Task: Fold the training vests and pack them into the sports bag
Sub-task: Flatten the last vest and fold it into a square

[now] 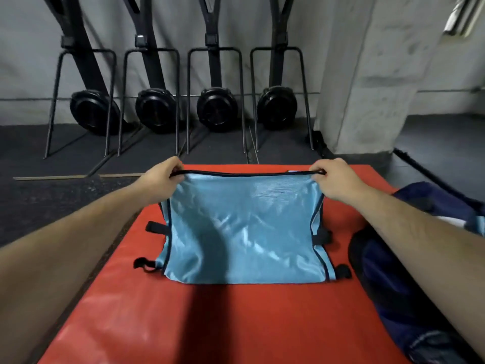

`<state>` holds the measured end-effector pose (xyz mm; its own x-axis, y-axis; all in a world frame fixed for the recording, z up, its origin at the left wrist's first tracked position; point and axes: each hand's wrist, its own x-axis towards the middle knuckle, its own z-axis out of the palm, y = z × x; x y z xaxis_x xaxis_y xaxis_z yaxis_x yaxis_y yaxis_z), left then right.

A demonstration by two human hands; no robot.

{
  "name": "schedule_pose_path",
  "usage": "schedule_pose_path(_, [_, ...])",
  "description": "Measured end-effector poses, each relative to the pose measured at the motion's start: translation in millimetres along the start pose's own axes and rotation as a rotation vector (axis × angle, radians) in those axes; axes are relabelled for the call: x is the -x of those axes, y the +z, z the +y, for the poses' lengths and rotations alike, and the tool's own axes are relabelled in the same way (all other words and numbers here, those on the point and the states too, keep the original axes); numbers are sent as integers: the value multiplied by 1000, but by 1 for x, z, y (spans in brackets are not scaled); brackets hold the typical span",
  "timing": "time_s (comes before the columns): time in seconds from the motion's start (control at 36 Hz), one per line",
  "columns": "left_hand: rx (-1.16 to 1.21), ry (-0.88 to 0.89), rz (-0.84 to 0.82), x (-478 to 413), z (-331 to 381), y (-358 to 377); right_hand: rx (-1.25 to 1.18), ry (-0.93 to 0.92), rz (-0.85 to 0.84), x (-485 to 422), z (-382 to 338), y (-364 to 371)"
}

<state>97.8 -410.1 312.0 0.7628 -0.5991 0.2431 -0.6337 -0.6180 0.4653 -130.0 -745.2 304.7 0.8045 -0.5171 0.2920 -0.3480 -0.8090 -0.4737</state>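
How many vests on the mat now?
1: blue vest on the red mat, far edge gripped by left hand and right hand; more may hide in the sports bag.

Stretched forward, left grip [160, 179] and right grip [336, 183] curl, seemingly pinching with thumbs.

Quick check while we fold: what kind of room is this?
Most likely a gym or training room. Four black machines with round flywheel housings stand upright along the wall, a red padded mat lies on dark flooring, and a navy sports bag sits beside the light blue vest.
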Motion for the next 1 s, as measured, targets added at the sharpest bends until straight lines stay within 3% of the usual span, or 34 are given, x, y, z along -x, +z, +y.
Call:
schedule_pose_path(0.31, [-109,120,271,59,58,-114,-80,-83,170,59,-71,-111])
schedule_pose_path(0.42, [-69,177,287,81,71,-155,-145,-99,188,81,-91,-146])
schedule_pose_path(0.53, [-189,183,330,102,88,-187,-210,-79,118,95,-107,-179])
schedule_pose_path(0.61, [-165,127,252,113,95,-199,-213,-8,-8,102,-115,-196])
schedule_pose_path(0.83, [143,-151,-43,108,85,-178,-411,255,-212,88,-116,-172])
schedule_pose_path(0.92, [218,-206,-6,98,73,-158,-438,270,-168,79,-109,-145])
schedule_pose_path(1.0, [275,-169,154,90,61,-145,-448,201,-28,74,-108,-124])
